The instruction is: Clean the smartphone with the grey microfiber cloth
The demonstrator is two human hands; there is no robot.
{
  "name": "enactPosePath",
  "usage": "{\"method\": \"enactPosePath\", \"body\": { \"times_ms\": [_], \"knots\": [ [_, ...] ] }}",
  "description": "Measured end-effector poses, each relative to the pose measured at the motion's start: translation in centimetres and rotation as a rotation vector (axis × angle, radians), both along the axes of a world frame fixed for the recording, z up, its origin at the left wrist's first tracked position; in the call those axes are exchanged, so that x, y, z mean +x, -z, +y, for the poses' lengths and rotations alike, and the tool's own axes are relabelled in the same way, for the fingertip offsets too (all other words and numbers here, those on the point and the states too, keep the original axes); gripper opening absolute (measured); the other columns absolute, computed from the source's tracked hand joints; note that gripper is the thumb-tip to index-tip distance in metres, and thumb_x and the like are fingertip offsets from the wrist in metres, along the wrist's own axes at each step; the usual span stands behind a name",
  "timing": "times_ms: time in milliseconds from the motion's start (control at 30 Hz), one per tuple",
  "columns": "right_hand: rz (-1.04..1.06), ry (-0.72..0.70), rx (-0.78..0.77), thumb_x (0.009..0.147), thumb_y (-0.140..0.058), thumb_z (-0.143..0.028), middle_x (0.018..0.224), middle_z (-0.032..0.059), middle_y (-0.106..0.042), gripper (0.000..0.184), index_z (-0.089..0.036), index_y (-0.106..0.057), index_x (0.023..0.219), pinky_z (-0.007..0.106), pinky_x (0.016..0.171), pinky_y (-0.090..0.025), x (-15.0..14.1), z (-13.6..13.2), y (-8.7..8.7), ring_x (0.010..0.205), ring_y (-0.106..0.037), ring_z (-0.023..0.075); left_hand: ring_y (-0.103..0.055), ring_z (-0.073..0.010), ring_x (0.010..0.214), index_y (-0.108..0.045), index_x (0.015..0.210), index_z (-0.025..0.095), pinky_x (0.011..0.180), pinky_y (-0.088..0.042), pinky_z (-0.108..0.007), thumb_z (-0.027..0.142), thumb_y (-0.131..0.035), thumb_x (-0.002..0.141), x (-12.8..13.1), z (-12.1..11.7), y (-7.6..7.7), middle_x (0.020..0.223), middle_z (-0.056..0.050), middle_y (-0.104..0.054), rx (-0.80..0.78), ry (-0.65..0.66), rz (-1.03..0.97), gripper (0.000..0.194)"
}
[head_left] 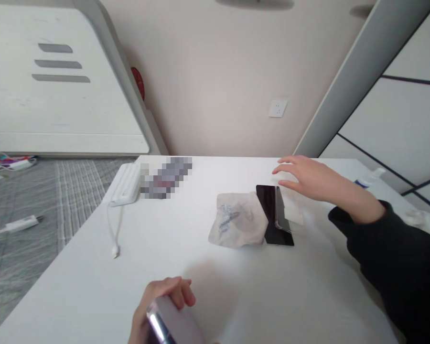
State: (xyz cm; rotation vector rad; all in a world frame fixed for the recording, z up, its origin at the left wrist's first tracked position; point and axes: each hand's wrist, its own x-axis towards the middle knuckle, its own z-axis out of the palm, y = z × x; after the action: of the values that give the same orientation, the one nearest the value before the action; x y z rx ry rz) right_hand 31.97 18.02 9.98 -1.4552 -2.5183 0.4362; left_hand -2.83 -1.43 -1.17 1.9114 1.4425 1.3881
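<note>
My left hand [159,292] is low in the view, its fingers curled around a pale lilac phone [182,321] with a shiny metallic edge. The phone's lower part is cut off by the frame. Farther out on the right, my right hand [304,177] reaches over the white table [215,282] with fingers spread and nothing in them. Just below its fingertips lies a black flat sheet [270,210] with a thin clear-edged piece [281,212] on top. A crumpled off-white cloth [238,220] with blue print overlaps the sheet's left side.
A white power bank [126,184] with a short cable [115,249] lies at the table's left edge. Beside it is a pixelated item [169,177]. A white tube [371,177] is at the far right. Grey bedding [79,191] lies left of the table, and a wall [215,95] stands behind.
</note>
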Motion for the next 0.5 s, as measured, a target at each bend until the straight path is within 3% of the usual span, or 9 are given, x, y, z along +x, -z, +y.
{"method": "enactPosePath", "body": {
  "times_ms": [67, 133, 200, 300, 400, 467, 500],
  "knots": [
    [0.015, -0.092, 0.030, 0.103, -0.050, -0.035, 0.131, 0.0139, -0.064, 0.027, -0.020, -0.071, 0.112, 0.049, 0.108, -0.042, -3.4, -1.9, 1.0, 0.125, -0.058, 0.0320, -0.059, -0.0164, 0.062, -0.045, 0.109, 0.030, 0.060, -0.055, -0.034, 0.033, -0.084, 0.062, 1.0, 0.1, -1.0, 0.077, 0.005, -0.052, 0.006, 0.006, -0.049, 0.061],
    [0.017, -0.212, -0.010, 0.102, -0.057, -0.037, 0.118, 0.0079, -0.070, 0.021, -0.024, -0.072, 0.109, 0.040, 0.096, -0.049, -6.5, -3.7, 2.5, 0.110, -0.064, 0.0259, -0.057, -0.0152, 0.062, -0.041, 0.104, 0.030, 0.059, -0.051, -0.033, 0.029, -0.081, 0.062, 1.9, 0.3, -1.3, 0.078, 0.005, -0.052, 0.017, -0.016, -0.097, 0.058],
    [0.025, -0.249, -0.015, 0.095, -0.069, -0.033, 0.115, 0.0100, -0.069, 0.018, -0.021, -0.070, 0.109, 0.038, 0.088, -0.051, -8.8, -4.8, 4.2, 0.106, -0.064, 0.0278, -0.054, -0.0142, 0.060, -0.037, 0.098, 0.030, 0.058, -0.047, -0.031, 0.027, -0.078, 0.061, 2.6, 0.4, -1.2, 0.076, 0.006, -0.052, 0.022, -0.034, -0.128, 0.055],
    [0.081, -0.248, -0.023, 0.098, -0.060, -0.021, 0.104, 0.0119, -0.067, 0.008, -0.017, -0.066, 0.096, 0.037, 0.083, -0.050, -10.4, -5.2, 5.9, 0.096, -0.062, 0.0260, -0.048, -0.0119, 0.053, -0.032, 0.091, 0.029, 0.051, -0.040, -0.027, 0.027, -0.076, 0.059, 3.4, 0.5, -0.7, 0.071, 0.008, -0.050, 0.023, 0.000, -0.167, 0.054],
    [0.195, -0.299, -0.066, 0.106, -0.048, -0.026, 0.095, 0.0064, -0.065, 0.018, -0.019, -0.058, 0.093, 0.034, 0.084, -0.050, -10.8, -6.0, 4.9, 0.090, -0.060, 0.0201, -0.050, -0.0116, 0.055, -0.035, 0.092, 0.029, 0.052, -0.043, -0.027, 0.028, -0.078, 0.056, 3.7, 0.2, -0.4, 0.075, 0.007, -0.053, -0.003, 0.059, -0.170, 0.056],
    [0.412, -0.332, -0.164, 0.110, -0.041, -0.036, 0.101, 0.0049, -0.064, 0.020, -0.022, -0.052, 0.101, 0.030, 0.085, -0.052, -11.2, -7.8, 3.0, 0.093, -0.061, 0.0172, -0.055, -0.0139, 0.058, -0.041, 0.092, 0.029, 0.052, -0.046, -0.029, 0.030, -0.079, 0.053, 3.6, -0.3, -0.5, 0.077, 0.005, -0.056, -0.069, 0.062, -0.122, 0.054],
    [0.623, -0.339, -0.269, 0.111, -0.039, -0.038, 0.106, 0.0057, -0.063, 0.020, -0.022, -0.049, 0.105, 0.030, 0.086, -0.052, -11.4, -8.9, 1.9, 0.096, -0.061, 0.0168, -0.057, -0.0158, 0.059, -0.046, 0.093, 0.029, 0.051, -0.047, -0.030, 0.032, -0.079, 0.053, 3.4, -0.6, -0.5, 0.077, 0.003, -0.058, -0.112, 0.039, -0.088, 0.052]
  ]
}}
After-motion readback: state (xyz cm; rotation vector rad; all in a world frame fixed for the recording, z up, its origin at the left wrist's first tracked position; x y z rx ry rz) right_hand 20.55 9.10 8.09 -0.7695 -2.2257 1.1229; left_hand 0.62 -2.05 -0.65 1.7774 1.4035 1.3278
